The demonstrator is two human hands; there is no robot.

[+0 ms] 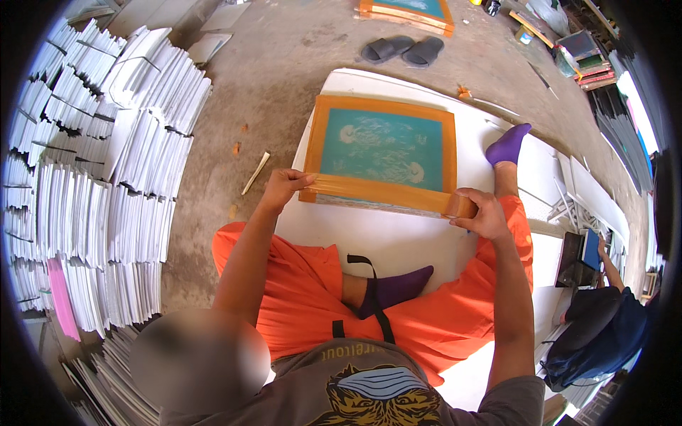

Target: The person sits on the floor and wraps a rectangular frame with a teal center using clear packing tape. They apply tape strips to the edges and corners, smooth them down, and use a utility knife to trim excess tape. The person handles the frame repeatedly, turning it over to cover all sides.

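A screen-printing frame (449, 153) lies flat in front of me, its edges covered in brown tape around a teal mesh (376, 150) with pale printed shapes. Along its near edge runs a stretched strip of brown packing tape (383, 189). My left hand (286, 186) pinches the strip's end at the near left corner. At the near right corner, my right hand (486, 214) has its fingers closed around the tape roll (462, 206). Under the frame is a white board (369, 231), on which I sit with legs spread.
Tall stacks of white sheets (85, 213) fill the left side. Dark sandals (402, 50) and a second taped frame (408, 15) lie on the floor beyond. At the right, a co-worker (604, 330) holds a blue panel (590, 248). White offcuts (568, 206) lie near the board's right edge.
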